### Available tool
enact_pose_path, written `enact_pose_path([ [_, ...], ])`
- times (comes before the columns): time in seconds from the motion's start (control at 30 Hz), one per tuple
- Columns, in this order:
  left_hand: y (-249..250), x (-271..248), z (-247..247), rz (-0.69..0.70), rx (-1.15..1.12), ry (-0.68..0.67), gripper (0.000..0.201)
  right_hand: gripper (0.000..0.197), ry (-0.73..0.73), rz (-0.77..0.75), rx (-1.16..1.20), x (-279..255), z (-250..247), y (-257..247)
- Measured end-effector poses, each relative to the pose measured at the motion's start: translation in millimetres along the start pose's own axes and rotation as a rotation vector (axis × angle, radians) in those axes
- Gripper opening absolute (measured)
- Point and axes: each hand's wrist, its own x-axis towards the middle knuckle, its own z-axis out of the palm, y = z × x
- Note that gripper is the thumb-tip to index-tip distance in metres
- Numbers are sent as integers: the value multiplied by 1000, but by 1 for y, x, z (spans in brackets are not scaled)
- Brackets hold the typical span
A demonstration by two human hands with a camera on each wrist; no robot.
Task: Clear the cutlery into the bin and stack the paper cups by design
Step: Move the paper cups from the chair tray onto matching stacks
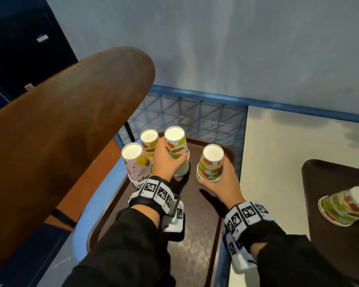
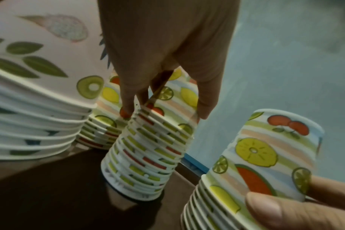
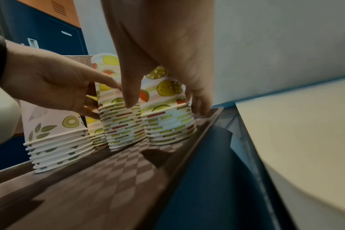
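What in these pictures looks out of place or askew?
One striped fruit cup stack lies tipped on its side on the separate tray at the right, apart from the four upright stacks on the main tray. The stack under the left hand also leans slightly.

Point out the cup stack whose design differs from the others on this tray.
The pink leaf-and-kiwi stack at the tray's left; the other three carry striped fruit prints.

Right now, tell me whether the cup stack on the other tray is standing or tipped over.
Tipped over. The striped fruit stack lies on its side on the right tray, rims toward the left, base up and right.
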Motion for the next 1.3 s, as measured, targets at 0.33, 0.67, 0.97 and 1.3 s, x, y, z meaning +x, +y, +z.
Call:
enact_pose_path([
  [0.33, -33, -26, 6, -58, -144, -219, 73, 77, -38, 114, -36, -9, 13, 7],
  [0.67, -23, -59, 0, -120, -240, -212, 89, 80, -30, 127, 84, -44, -27, -13],
  [0.97, 44, -101, 40, -6, -305, -320, 89, 61, 92, 45, 241, -100, -108, -10],
  [1.3, 152, -135, 159, 157, -286, -501, 78, 67, 345, 34, 253, -185, -232, 22],
])
